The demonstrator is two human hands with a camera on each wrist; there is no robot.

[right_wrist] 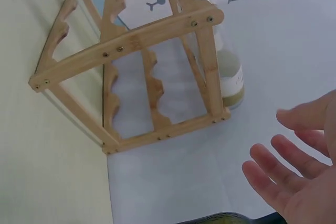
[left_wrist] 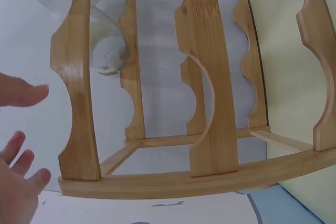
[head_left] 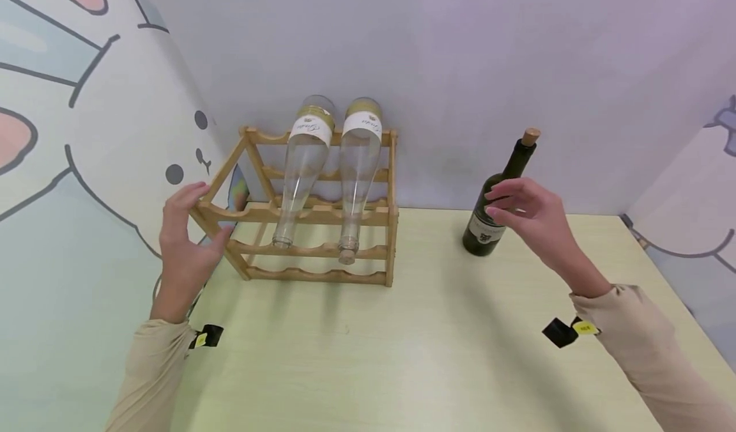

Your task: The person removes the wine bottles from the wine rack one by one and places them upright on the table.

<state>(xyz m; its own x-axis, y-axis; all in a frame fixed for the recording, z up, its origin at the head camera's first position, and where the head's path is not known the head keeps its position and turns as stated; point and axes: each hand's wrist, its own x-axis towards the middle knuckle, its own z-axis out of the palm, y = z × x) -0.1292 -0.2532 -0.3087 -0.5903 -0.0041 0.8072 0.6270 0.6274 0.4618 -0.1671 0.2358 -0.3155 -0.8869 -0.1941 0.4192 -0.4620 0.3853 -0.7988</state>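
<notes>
A wooden wine rack [head_left: 299, 215] stands on the table, with two clear glass bottles [head_left: 305, 157] lying neck-forward across its top tier. The right one of the pair has a cork in its mouth; the left one shows none. My left hand [head_left: 186, 246] is beside the rack's front left corner, thumb and fingers spread and gripping nothing. A dark wine bottle [head_left: 483, 218] with a cork [head_left: 531, 137] stands upright to the right of the rack. Close by the dark bottle is my right hand [head_left: 531, 218], its fingers loosely bent around nothing; in the right wrist view thumb and fingers are apart.
A pale wooden table [head_left: 368, 355] bears the rack and dark bottle. Behind it rises a plain light wall [head_left: 489, 68]. On the left, close to the rack, is a wall with a cartoon rabbit [head_left: 132, 119]. Lower rack slats [left_wrist: 212, 77] show scalloped cutouts.
</notes>
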